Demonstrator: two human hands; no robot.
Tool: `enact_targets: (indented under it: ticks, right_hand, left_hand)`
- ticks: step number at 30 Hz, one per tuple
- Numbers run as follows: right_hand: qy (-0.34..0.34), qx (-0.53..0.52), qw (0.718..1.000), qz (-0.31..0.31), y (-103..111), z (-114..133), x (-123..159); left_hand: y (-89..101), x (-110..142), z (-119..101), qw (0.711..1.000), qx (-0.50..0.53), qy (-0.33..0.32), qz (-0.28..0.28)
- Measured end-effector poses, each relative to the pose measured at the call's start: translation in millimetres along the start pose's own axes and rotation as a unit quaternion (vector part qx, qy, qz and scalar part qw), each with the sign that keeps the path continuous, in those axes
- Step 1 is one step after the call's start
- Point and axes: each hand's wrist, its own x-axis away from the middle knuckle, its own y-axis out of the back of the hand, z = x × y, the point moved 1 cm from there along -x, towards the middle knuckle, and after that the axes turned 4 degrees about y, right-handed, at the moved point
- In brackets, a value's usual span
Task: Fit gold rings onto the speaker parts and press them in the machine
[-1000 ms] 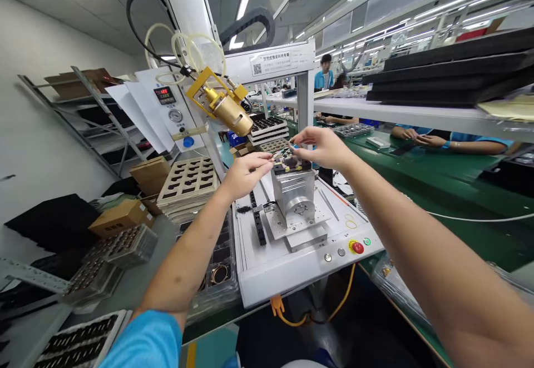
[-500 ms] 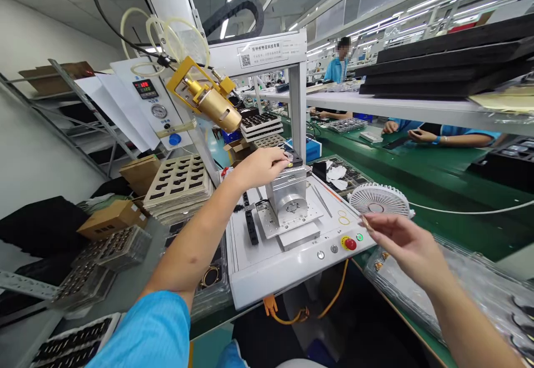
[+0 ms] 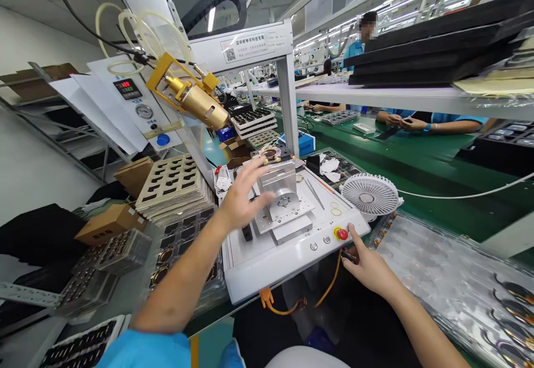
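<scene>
My left hand [image 3: 244, 195] has its fingers spread and holds nothing. It is blurred, in front of the left side of a metal fixture block [image 3: 278, 182]. A round gold-rimmed part [image 3: 271, 153] lies on the black holder atop that block. My right hand [image 3: 369, 265] is at the machine's front right corner. Its index fingertip covers the place of the green-lit button, beside the red emergency stop [image 3: 342, 234]. Between its thumb and curled fingers shows a small dark thing [image 3: 349, 255], too hidden to name. The gold dispensing head [image 3: 204, 105] hangs tilted, up and left of the fixture.
Tweezers [image 3: 315, 194] and yellow rings [image 3: 336, 209] lie on the machine base. A white fan [image 3: 370, 195] stands to the right, near plastic trays [image 3: 442, 262] with round parts. Stacked trays [image 3: 175, 190] stand at left. Co-workers' hands [image 3: 411, 123] are across the green bench.
My left hand has come off the fixture top, moving left and toward me, and its fingers have spread. My right hand has moved down and left, its index finger now on the machine's front panel.
</scene>
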Motion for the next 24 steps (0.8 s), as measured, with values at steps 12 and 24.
enact_targets:
  ticks: [12, 24]
  right_hand:
    - [0.082, -0.176, 0.981, 0.017, 7, 27, 43]
    - [0.203, -0.219, 0.951, -0.083, -27, 44, 90]
  left_hand:
    - [-177.9, 201, -60, 0.716, 0.523, 0.461, 0.035]
    - [-211.3, 198, -66, 0.589, 0.656, 0.467, 0.065]
